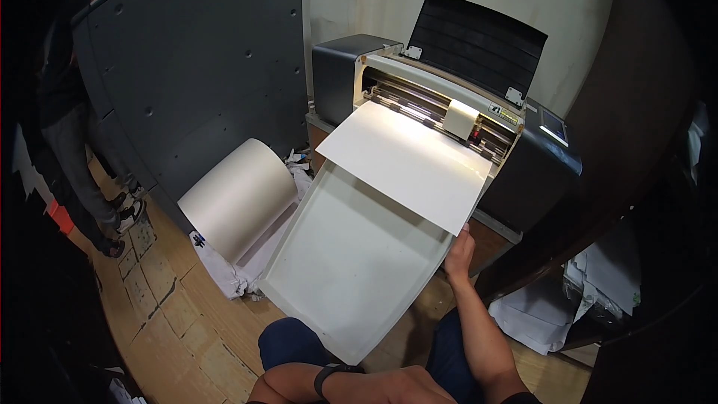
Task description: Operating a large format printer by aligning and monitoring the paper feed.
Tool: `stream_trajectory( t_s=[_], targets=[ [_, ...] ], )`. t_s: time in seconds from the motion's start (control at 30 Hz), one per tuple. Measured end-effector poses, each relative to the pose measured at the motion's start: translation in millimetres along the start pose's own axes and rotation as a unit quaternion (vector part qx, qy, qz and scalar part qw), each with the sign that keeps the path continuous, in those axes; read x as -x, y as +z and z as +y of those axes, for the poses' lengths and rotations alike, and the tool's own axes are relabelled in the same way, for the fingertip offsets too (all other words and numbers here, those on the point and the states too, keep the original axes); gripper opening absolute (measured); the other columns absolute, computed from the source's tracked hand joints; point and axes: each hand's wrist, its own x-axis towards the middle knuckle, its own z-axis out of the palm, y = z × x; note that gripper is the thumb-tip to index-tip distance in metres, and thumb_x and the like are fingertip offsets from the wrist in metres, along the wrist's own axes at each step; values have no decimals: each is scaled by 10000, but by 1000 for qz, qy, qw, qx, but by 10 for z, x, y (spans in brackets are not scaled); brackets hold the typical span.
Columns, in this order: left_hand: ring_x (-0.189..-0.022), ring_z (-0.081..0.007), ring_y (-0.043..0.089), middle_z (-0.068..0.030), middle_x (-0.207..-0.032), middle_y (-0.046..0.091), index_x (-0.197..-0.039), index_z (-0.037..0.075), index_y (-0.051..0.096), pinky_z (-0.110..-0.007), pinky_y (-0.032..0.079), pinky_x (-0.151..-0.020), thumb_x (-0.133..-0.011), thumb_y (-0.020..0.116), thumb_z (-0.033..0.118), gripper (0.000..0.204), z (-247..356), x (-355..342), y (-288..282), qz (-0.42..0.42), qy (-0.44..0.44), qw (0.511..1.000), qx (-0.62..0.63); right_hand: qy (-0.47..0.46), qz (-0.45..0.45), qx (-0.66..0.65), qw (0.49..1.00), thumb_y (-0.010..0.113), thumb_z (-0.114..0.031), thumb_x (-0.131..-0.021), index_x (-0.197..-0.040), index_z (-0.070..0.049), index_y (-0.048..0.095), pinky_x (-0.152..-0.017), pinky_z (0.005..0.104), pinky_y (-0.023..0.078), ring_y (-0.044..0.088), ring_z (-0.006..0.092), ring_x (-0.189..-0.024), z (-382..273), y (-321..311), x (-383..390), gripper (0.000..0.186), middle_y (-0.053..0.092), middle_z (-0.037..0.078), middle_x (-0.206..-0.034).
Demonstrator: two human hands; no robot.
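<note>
A cutting plotter [351, 67] with its black lid [479, 41] raised and a white carriage [460, 120] inside has a white sheet [400, 161] coming out of its front. Beneath the sheet slopes a pale tray [351, 262]. My right hand [458, 253] grips the tray's right edge, just by the sheet's lower corner; some fingers are hidden behind it. My left hand [396, 383] is low in the middle at the bottom edge, below the tray, its fingers out of sight.
A large white roll [235, 198] lies left of the tray among crumpled paper, beside a dark grey panel [194, 67]. Another person's legs [90, 172] stand at the far left on the floor [153, 284]. Stacked papers [598, 277] sit at the right, beside a curved dark wooden edge [591, 179].
</note>
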Motion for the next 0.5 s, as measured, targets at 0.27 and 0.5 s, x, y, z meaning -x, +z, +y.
stream_trajectory(
  t_s=[0.27, 0.5],
  targets=[
    [-541, -125, 366, -23, -668, 436, -816, 38, 526, -299, 333, -565, -950, 528, 171, 189, 8, 2, -185, 276, -55, 951, 127, -18, 18, -21, 999, 312, -373, -1051, -748, 75, 550, -568, 404, 386, 488, 212, -572, -46, 23, -5, 590, 523, 150, -597],
    [-501, -85, 312, 17, -607, 381, -891, 16, 548, -286, 325, -551, -939, 507, 164, 162, -103, -50, -280, 350, -102, 928, 80, 5, -22, 12, 1000, 265, -413, -1063, -842, 73, 613, -655, 367, 429, 550, 185, -675, -2, -30, -11, 638, 621, 108, -710]
  ],
)
